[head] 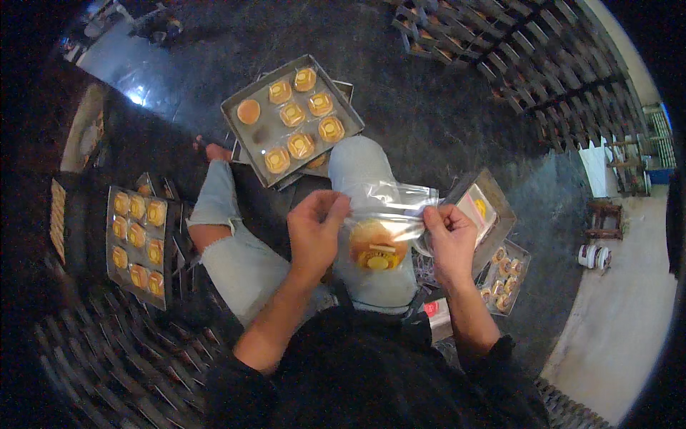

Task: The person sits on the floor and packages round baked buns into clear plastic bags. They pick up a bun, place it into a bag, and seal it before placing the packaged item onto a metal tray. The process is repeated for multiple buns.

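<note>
A clear plastic bag (407, 201) with a round bun (370, 236) inside hangs between my two hands, over my thigh. My left hand (316, 230) pinches the bag's upper left edge between thumb and fingers. At the opposite edge, my right hand (453, 236) grips the plastic the same way. A yellow printed label (378, 261) shows on the lower part of the bag. Beyond my knee sits a metal baking tray (262, 134) with several bagged buns (292, 115) and one unwrapped bun (248, 111) at its left corner.
Left of my leg stands another tray (142, 206) of bagged buns. By my right hand lies a box (501, 206) holding plastic bags (477, 206); a tray of small pastries (504, 279) is beside it. Racks of stacked trays (536, 59) line the upper right. A white bucket (592, 256) stands farther right.
</note>
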A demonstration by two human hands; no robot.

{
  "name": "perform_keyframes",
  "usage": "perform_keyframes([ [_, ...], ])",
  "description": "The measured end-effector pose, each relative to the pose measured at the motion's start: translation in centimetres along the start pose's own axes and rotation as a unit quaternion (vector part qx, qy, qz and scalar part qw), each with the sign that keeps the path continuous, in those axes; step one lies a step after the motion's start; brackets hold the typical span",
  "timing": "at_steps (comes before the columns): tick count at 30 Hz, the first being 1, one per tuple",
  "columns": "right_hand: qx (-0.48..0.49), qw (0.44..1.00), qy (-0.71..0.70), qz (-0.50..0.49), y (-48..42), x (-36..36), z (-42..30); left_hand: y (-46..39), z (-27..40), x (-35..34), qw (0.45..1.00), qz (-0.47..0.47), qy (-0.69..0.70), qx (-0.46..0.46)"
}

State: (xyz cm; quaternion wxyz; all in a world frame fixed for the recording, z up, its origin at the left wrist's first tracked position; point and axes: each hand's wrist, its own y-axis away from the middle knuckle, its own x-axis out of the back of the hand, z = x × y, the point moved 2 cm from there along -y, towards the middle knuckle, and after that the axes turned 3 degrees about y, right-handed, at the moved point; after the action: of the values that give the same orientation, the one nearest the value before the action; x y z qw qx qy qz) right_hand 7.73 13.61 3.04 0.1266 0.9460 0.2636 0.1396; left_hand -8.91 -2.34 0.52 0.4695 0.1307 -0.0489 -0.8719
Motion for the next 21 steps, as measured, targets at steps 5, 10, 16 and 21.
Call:
perform_keyframes([
  [5,0.236,0.966,0.104,-0.022,4.1,1.6,0.4,2.5,-0.5,0.2,0.999,-0.005,0.003,0.032],
  [10,-0.065,0.996,0.004,0.064,6.5,1.4,9.9,4.6,-9.9,-0.4,0.988,0.013,-0.138,0.061],
  [16,0.150,0.983,-0.004,-0.106,4.5,-7.4,4.7,1.4,-7.3,2.8,0.987,0.095,0.069,0.111],
  [21,0.518,0.813,0.187,-0.189,-6.3,-19.8,1.1,0.3,-6.6,10.0,0.961,0.222,0.155,0.060],
])
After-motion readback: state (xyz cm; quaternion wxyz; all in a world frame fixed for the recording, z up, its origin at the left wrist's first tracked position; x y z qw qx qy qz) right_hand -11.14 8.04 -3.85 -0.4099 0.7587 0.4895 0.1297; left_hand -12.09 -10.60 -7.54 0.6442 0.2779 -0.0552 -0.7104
